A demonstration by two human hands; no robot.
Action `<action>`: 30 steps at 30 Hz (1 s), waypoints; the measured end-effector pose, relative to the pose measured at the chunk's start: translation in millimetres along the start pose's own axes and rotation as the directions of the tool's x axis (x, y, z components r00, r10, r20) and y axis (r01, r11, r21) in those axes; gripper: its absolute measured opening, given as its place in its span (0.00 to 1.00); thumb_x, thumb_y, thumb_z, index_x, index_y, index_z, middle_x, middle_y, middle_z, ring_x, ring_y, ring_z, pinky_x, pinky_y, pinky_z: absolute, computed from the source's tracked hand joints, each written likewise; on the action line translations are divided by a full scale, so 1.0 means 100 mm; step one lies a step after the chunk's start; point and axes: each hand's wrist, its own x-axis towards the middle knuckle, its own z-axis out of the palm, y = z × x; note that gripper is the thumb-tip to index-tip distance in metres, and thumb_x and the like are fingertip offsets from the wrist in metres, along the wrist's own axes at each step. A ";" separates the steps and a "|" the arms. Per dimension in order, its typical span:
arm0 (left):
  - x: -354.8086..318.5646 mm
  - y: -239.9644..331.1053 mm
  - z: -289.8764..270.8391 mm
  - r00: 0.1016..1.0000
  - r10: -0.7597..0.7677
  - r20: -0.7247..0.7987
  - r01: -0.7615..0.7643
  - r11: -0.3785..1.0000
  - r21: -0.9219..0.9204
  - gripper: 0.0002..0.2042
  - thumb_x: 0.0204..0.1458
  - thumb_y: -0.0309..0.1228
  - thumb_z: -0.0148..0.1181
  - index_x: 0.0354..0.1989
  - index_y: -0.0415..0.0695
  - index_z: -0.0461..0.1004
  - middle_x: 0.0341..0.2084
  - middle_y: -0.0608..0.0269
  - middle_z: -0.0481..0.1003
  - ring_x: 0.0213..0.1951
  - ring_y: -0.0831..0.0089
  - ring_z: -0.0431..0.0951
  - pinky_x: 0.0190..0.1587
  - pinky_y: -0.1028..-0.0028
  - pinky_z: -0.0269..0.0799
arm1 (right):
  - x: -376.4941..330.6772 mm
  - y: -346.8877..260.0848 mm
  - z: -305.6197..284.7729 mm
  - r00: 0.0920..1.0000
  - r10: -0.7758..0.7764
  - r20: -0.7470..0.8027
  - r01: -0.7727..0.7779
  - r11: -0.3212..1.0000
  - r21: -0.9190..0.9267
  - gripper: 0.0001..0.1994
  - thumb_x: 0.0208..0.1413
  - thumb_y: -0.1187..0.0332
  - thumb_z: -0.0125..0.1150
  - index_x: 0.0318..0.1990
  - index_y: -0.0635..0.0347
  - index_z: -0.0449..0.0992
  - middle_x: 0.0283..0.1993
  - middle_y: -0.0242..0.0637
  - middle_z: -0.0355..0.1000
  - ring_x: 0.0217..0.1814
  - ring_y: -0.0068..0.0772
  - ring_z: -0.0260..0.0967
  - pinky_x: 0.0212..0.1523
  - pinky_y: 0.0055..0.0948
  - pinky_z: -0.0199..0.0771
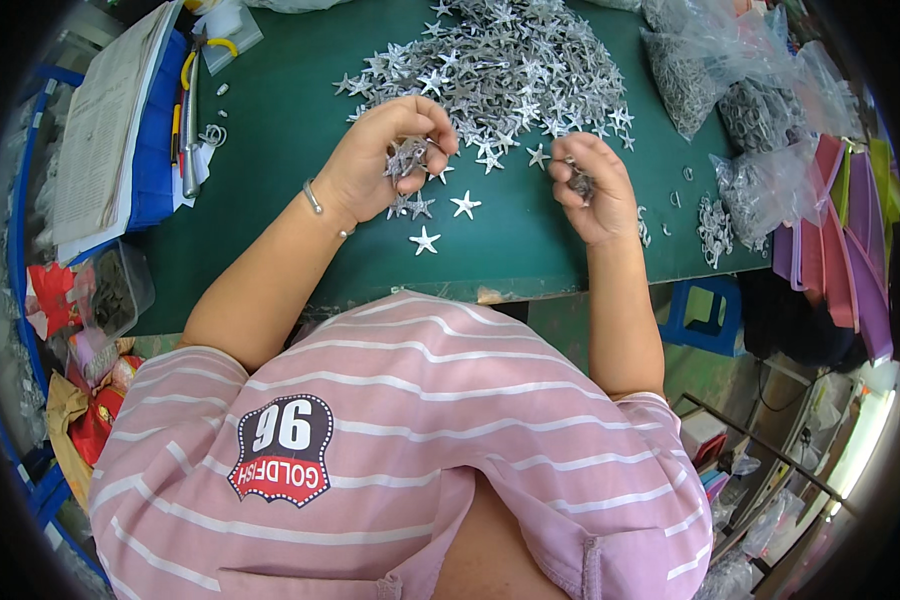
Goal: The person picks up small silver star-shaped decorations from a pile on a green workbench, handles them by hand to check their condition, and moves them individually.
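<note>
A large heap of silver starfish-shaped metal pieces [500,70] covers the far middle of the green table. My left hand [375,145], at the heap's near left edge, is curled around several of these starfish pieces [406,158]. Fingers bent inward, my right hand [602,190] is closed on small grey metal pieces [580,183]; their exact shape is partly hidden by the fingers. Between the hands and nearer to me, a few loose starfish pieces [465,205] lie flat, one single starfish [424,240] closest to the table's front edge.
Clear plastic bags of metal parts [760,115] stand at the right, with small metal clasps [715,230] beside them. On the left are a blue tray [160,150] with papers, yellow-handled pliers [192,65] and a clear plastic box [120,290]. A blue stool [705,315] stands below the table.
</note>
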 end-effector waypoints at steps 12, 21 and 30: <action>0.34 -0.49 0.11 0.854 0.275 0.441 -0.334 -0.360 0.871 0.07 0.43 0.29 0.65 0.29 0.44 0.75 0.27 0.60 0.72 0.30 0.59 0.76 0.31 0.65 0.74 | -0.04 0.02 -0.08 1.000 -0.010 -0.028 0.005 0.987 -0.163 0.06 0.49 0.71 0.65 0.33 0.61 0.75 0.24 0.30 0.68 0.21 0.22 0.64 0.14 0.16 0.55; 0.28 -0.40 0.10 0.853 0.287 0.435 -0.397 -0.185 0.899 0.06 0.41 0.22 0.63 0.26 0.41 0.72 0.28 0.60 0.70 0.29 0.59 0.75 0.32 0.65 0.72 | 0.15 0.19 0.04 0.907 -0.403 -0.119 0.044 0.373 -0.927 0.07 0.48 0.70 0.64 0.31 0.65 0.78 0.22 0.38 0.73 0.20 0.27 0.68 0.22 0.29 0.68; 0.24 -0.42 0.13 0.903 0.258 0.344 -0.280 -0.256 0.925 0.06 0.42 0.22 0.63 0.29 0.40 0.75 0.29 0.56 0.71 0.33 0.56 0.75 0.35 0.64 0.73 | 0.09 0.22 0.11 0.901 -0.418 0.118 0.211 0.185 -0.960 0.06 0.44 0.73 0.67 0.29 0.65 0.76 0.27 0.40 0.71 0.25 0.33 0.69 0.29 0.31 0.70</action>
